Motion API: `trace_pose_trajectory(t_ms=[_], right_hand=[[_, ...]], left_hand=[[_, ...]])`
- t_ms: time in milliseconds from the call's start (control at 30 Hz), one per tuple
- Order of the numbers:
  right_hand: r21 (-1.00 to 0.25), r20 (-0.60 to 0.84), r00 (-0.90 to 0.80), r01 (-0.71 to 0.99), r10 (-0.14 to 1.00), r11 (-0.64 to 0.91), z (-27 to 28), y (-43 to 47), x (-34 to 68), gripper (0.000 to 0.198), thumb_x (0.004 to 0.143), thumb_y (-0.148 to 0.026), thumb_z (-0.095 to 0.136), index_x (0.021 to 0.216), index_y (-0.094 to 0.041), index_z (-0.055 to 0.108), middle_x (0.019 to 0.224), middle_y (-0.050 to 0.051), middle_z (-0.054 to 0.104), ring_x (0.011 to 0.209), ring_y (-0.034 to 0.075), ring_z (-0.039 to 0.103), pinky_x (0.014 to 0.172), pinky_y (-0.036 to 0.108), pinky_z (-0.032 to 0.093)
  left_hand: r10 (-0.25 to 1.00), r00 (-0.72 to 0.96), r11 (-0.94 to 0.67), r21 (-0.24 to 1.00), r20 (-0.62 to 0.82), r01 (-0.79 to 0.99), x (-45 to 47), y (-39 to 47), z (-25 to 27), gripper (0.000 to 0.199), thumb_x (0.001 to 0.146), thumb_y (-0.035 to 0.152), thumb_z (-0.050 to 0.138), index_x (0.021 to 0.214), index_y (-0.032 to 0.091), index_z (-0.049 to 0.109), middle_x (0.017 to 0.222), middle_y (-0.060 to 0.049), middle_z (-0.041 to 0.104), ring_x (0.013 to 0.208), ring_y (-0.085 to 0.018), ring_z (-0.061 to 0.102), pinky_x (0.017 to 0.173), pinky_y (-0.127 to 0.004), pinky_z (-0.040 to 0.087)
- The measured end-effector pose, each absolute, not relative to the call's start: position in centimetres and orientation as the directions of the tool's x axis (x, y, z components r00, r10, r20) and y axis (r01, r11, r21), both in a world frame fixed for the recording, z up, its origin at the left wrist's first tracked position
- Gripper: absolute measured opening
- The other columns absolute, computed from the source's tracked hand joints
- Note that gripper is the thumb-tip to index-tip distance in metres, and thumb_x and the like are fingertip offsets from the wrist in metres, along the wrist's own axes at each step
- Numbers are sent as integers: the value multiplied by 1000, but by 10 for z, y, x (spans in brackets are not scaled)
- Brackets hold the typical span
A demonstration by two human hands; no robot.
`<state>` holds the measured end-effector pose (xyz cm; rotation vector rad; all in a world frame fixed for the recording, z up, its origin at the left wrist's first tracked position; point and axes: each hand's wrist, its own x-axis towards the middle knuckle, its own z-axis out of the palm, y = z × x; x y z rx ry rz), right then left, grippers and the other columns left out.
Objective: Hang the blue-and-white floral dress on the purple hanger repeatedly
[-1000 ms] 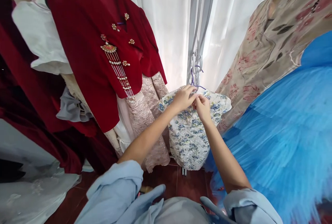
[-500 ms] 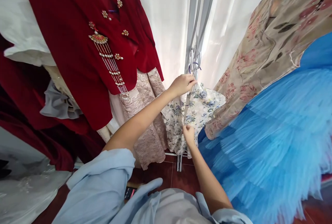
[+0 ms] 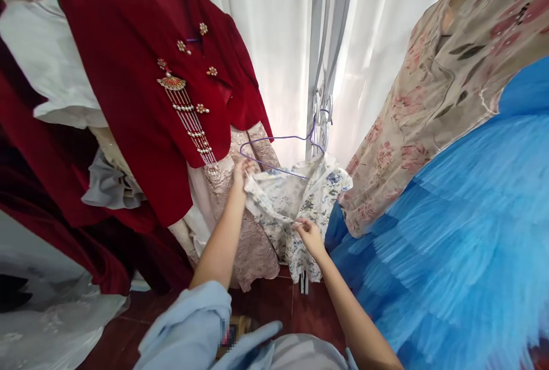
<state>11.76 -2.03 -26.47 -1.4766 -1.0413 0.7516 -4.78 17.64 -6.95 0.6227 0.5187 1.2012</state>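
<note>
A white garment with blue flowers (image 3: pixel 319 210) hangs by one shoulder from a purple wire hanger (image 3: pixel 278 138). The hanger's left arm is bare, and its hook is up by the grey metal stand (image 3: pixel 315 44). My left hand (image 3: pixel 242 171) pinches the garment's left shoulder just below the hanger's bare end. Lower down, my right hand (image 3: pixel 309 235) pinches the neckline edge near the middle of the front. The cloth between my hands is stretched in a slanting band.
On the left hang a dark red velvet jacket (image 3: pixel 141 90) with beaded ornaments and a pale pink brocade garment (image 3: pixel 257 250). To the right are a beige floral dress (image 3: pixel 394 124) and a blue tulle dress (image 3: pixel 454 233). A white curtain (image 3: pixel 270 44) hangs behind.
My left hand has moved left and down from the hanger top, pulling the garment's left shoulder off the hanger. The purple hanger arm is now exposed. My right hand has shifted slightly lower.
</note>
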Motion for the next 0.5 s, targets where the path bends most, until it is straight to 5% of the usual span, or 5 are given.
trace_pose_trajectory(t_ms=[133, 300, 400, 500], right_hand=[[-964, 191, 256, 231, 948, 132, -244, -11, 97, 61, 63, -33, 76, 120, -19, 61, 119, 10, 68, 106, 26, 62, 93, 39, 49], [-977, 57, 127, 209, 990, 29, -232, -47, 124, 16, 72, -33, 64, 77, -18, 60, 70, 0, 61, 68, 17, 53, 67, 30, 48], [-968, -55, -28, 247, 998, -46, -219, -94, 165, 26, 75, -38, 67, 65, -18, 55, 57, -5, 48, 57, 11, 39, 56, 24, 38], [-956, -126, -217, 287, 968, -60, -190, -137, 206, 36, 79, -46, 70, 65, -16, 57, 58, -5, 44, 58, 9, 34, 54, 23, 31]], left_hand=[[918, 378, 328, 757, -115, -566, 11, 103, -145, 34, 88, 32, 60, 64, 19, 42, 46, 10, 27, 34, -3, 18, 34, -14, 13], [821, 570, 293, 870, -17, -397, 55, 42, -190, 31, 80, 42, 74, 78, 13, 63, 60, 0, 56, 45, -5, 39, 44, -18, 26], [486, 871, 81, 988, 78, -134, 38, 19, -203, 41, 79, 53, 75, 85, 13, 71, 82, -6, 69, 77, -14, 62, 70, -22, 45], [203, 971, -76, 987, -126, 144, 13, -6, -229, 45, 72, 57, 80, 90, 15, 75, 91, -4, 72, 85, -18, 63, 82, -27, 47]])
